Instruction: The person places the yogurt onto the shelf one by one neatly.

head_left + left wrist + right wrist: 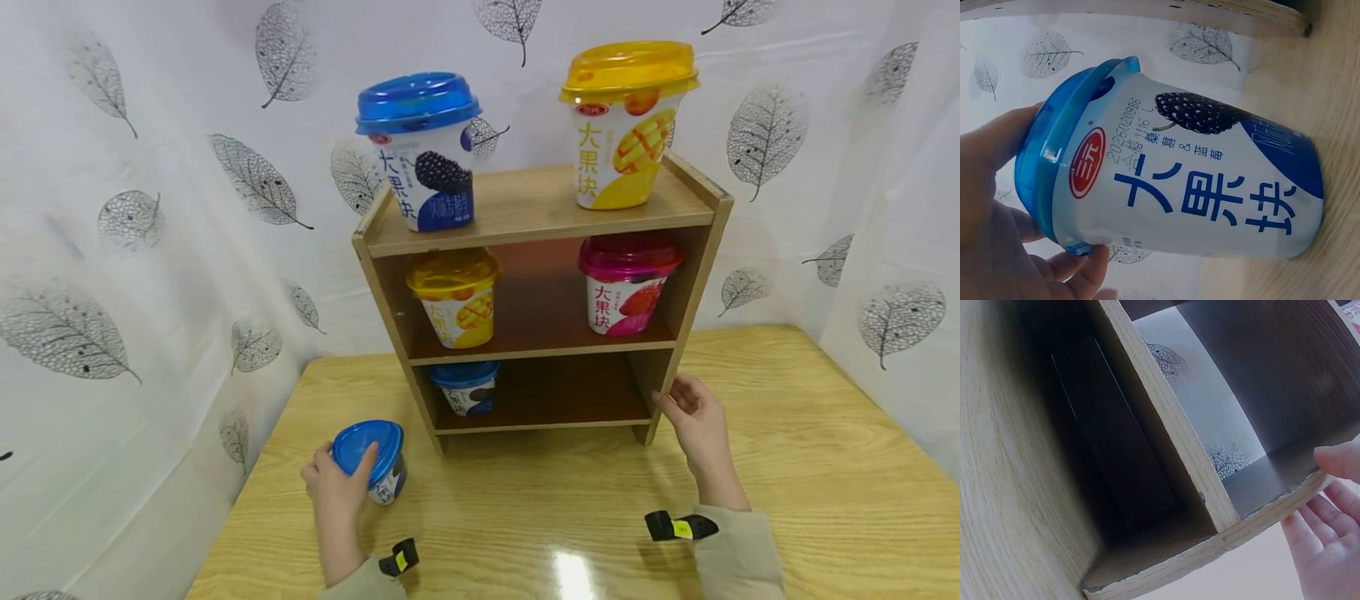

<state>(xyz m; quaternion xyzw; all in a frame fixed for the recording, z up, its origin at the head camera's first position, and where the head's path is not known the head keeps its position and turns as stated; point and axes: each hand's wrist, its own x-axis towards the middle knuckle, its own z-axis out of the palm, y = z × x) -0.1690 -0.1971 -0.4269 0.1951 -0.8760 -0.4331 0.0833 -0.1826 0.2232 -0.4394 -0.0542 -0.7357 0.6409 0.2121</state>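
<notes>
My left hand (339, 485) holds a blue-lidded yogurt cup (386, 482) by its lid, left of the shelf. In the left wrist view the cup (1179, 162) shows a blackberry picture, its base by the wooden table top, thumb and fingers round the blue lid (1054, 150). My right hand (699, 421) grips the right side panel of the small wooden shelf (543, 356) low down. The right wrist view shows the thumb (1338, 460) on the panel's inner side and the fingers on the outer side.
Atop the shelf stand a blue-lidded cup (431, 158) and a yellow-lidded cup (626, 133). A yellow-lidded cup (457, 304) and a pink-lidded cup (628, 287) occupy the middle level. Another blue-lidded cup (471, 392) sits lower left. Behind hangs a leaf-patterned curtain (180, 292).
</notes>
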